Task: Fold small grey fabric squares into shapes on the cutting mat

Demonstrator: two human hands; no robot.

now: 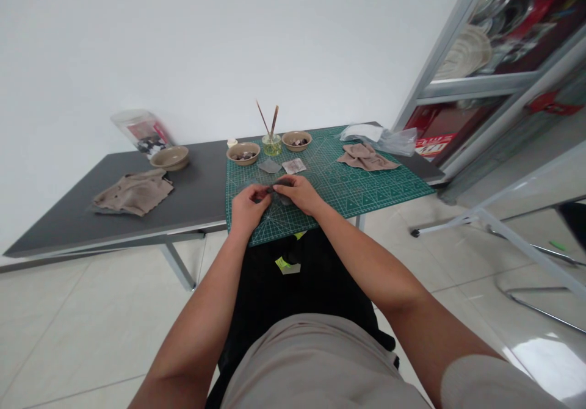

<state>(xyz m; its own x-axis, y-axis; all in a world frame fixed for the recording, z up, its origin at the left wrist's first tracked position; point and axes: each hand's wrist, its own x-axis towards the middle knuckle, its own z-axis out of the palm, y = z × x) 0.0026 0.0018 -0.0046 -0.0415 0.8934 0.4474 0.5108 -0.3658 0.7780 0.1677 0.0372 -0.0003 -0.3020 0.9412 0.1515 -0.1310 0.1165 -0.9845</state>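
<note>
Both of my hands meet over the front part of a green cutting mat (320, 195). My left hand (248, 207) pinches the left side of a small dark grey piece (284, 199), thin and sheet-like. On its other side, my right hand (300, 194) grips it between thumb and fingers. Its exact kind is too blurred to tell. Just beyond my fingers lie a small grey square (270, 165) and a pale square with a brownish mark (293, 165).
Behind stand two tan bowls (243, 154) (296, 141) of dark pieces and a glass jar (271, 146) with thin sticks. A brown cloth (368, 157) and plastic bag (398, 140) lie right. Leftward are another cloth (135, 193), a bowl (170, 159) and a clear container (140, 131).
</note>
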